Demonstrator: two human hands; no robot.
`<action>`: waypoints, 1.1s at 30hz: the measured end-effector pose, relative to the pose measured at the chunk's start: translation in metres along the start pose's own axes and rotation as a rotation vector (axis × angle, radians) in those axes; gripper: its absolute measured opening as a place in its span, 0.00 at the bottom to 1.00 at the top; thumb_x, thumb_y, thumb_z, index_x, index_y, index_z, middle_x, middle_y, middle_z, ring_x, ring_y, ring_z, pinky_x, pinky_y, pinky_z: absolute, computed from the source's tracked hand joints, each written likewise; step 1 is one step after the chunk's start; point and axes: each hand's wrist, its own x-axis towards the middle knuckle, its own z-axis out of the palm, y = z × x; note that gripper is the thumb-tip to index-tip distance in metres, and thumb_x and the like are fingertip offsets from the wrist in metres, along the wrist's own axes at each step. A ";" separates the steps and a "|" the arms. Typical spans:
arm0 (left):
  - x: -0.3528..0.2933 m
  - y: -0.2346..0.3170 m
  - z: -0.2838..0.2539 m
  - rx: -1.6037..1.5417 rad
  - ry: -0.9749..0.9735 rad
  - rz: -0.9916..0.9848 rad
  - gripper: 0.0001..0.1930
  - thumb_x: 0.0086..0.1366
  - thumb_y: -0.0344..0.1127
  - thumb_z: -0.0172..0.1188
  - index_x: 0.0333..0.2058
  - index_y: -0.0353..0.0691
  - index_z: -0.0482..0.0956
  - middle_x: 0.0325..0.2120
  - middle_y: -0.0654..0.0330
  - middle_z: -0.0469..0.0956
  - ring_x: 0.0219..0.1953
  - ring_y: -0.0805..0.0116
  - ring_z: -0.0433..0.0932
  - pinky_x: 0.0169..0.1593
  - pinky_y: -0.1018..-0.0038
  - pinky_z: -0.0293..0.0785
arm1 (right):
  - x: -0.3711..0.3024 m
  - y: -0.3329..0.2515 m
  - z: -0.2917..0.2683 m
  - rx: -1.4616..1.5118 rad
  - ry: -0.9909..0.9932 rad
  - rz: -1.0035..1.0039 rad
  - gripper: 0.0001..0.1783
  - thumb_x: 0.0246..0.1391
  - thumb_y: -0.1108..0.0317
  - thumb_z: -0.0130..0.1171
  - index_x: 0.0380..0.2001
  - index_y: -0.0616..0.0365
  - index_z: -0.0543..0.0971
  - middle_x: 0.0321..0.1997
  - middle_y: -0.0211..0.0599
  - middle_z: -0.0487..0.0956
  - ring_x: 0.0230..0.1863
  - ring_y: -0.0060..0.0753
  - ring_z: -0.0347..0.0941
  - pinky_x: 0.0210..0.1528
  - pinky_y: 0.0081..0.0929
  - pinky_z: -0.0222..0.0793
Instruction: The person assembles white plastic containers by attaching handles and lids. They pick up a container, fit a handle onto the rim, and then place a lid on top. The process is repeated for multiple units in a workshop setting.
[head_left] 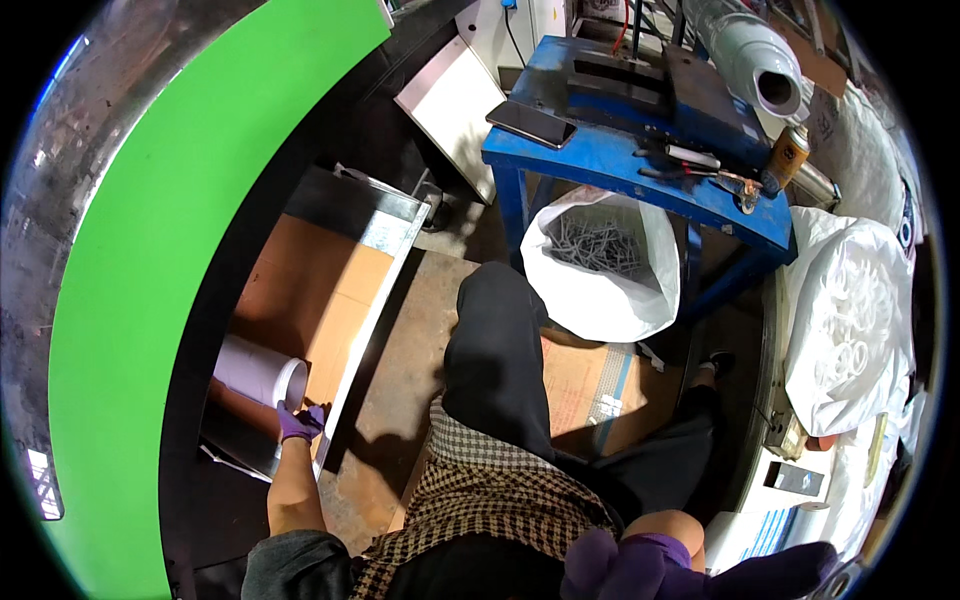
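- Left hand (300, 422), purple-gloved, reaching down to the left; grip closed over the near rim of a white pipe piece (258, 373), fingers hooked at its open end.
- Pipe piece lying on its side in a shallow metal-edged tray (395, 255) lined with brown cardboard, at the tray's near end, just beside the green curved panel (150, 270); probably laid flat there so it cannot roll off.
- Right hand (640, 565), also purple-gloved, low at the lower edge of the picture, blurred and very close; holding nothing visible, grip state cannot be told.
- Knee in black trousers between the two hands, checked cloth over the lap.
- Ahead: open white sack (600, 265) of grey metal pieces, tucked under the blue table (620, 150), mouth rolled back for easy reach.
- On the blue table: dark phone (530, 123), hand tools, an orange spray can (786, 155) upright at the right end.
- Right: bulging white sack (850, 330) of white rings; large white pipe (750, 50) overhead.
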 end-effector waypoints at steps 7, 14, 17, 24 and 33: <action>0.045 0.067 0.011 -0.080 0.174 0.605 0.32 0.65 0.71 0.54 0.62 0.62 0.70 0.50 0.62 0.72 0.49 0.59 0.74 0.52 0.52 0.73 | 0.004 -0.005 0.007 0.022 0.022 -0.045 0.13 0.69 0.66 0.55 0.54 0.53 0.77 0.38 0.37 0.80 0.45 0.42 0.76 0.63 0.57 0.63; 0.030 0.096 0.019 1.622 0.693 1.530 0.25 0.72 0.45 0.52 0.61 0.34 0.73 0.59 0.47 0.77 0.58 0.51 0.78 0.62 0.63 0.74 | 0.001 -0.017 0.023 0.029 0.136 -0.127 0.10 0.69 0.65 0.55 0.50 0.52 0.80 0.31 0.35 0.82 0.40 0.39 0.79 0.60 0.58 0.65; 0.009 0.131 0.019 0.990 0.077 1.338 0.21 0.69 0.41 0.59 0.55 0.33 0.78 0.47 0.50 0.83 0.49 0.53 0.82 0.54 0.62 0.79 | 0.006 -0.024 -0.002 0.077 -0.155 -0.251 0.11 0.69 0.65 0.56 0.51 0.52 0.80 0.31 0.33 0.83 0.41 0.37 0.79 0.60 0.59 0.64; -0.137 -0.076 0.117 0.640 -0.369 1.102 0.26 0.65 0.35 0.68 0.57 0.25 0.75 0.51 0.53 0.78 0.49 0.63 0.77 0.54 0.66 0.75 | 0.003 -0.021 -0.041 -0.367 0.112 -0.359 0.30 0.64 0.67 0.61 0.66 0.54 0.64 0.56 0.42 0.75 0.59 0.41 0.70 0.68 0.47 0.62; -0.348 -0.138 0.269 0.891 -1.282 0.758 0.53 0.47 0.41 0.83 0.68 0.31 0.63 0.62 0.48 0.74 0.61 0.54 0.76 0.62 0.58 0.75 | -0.027 -0.017 -0.167 -0.561 0.509 0.125 0.66 0.49 0.45 0.76 0.78 0.56 0.46 0.79 0.49 0.56 0.77 0.45 0.57 0.77 0.42 0.51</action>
